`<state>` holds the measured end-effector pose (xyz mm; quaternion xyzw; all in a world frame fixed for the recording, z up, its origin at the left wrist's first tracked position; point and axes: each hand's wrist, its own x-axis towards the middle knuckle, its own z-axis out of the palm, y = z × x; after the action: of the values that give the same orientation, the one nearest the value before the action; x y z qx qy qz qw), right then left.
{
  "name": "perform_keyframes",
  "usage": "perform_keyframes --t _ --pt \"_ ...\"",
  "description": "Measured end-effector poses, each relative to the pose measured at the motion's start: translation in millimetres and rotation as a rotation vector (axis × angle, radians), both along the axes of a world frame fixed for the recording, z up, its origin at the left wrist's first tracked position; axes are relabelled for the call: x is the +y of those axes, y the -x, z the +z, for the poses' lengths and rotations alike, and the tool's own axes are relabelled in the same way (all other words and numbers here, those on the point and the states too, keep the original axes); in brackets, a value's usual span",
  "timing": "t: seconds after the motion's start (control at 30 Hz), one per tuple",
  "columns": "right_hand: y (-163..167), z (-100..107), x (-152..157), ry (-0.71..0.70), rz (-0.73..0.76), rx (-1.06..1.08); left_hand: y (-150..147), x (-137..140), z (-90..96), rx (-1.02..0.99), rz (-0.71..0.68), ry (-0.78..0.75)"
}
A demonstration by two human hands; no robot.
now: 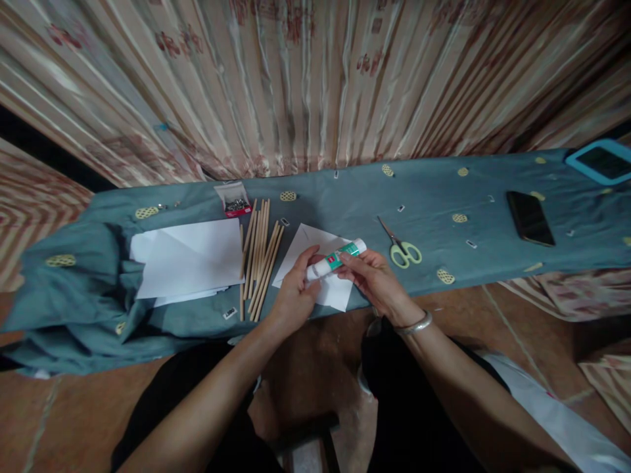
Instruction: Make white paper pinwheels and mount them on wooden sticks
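Both hands hold a white and green glue stick [340, 257], tilted up to the right above a white sheet of paper [336, 295]. My left hand [297, 292] is closed round its lower left end, thumb and fingers on the white part. The fingers of my right hand [372, 276] pinch the green label near the other end. Part of the paper is hidden by the hands. Scissors [405, 252] with light green handles lie to the right of my right hand. To the left of my left hand lies a bundle of thin wooden sticks [259, 259].
A stack of white paper [190, 259] lies on the cloth-covered table [340, 203] at the left. Behind the sticks stands an open small box [236, 205] of metal pieces. A black phone [530, 218] and a blue-framed tablet [601, 161] lie at the right.
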<state>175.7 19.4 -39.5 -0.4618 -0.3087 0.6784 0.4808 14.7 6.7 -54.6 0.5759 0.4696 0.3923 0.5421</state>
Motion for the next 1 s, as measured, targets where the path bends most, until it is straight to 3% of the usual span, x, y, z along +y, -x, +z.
perform_keyframes --t 0.67,1.0 --pt "6 -11 -1 -0.143 0.006 -0.231 3 -4 -3.5 0.113 -0.018 -0.117" --pt "8 -2 1 -0.135 0.03 -0.181 7 2 6.9 0.182 0.017 -0.215"
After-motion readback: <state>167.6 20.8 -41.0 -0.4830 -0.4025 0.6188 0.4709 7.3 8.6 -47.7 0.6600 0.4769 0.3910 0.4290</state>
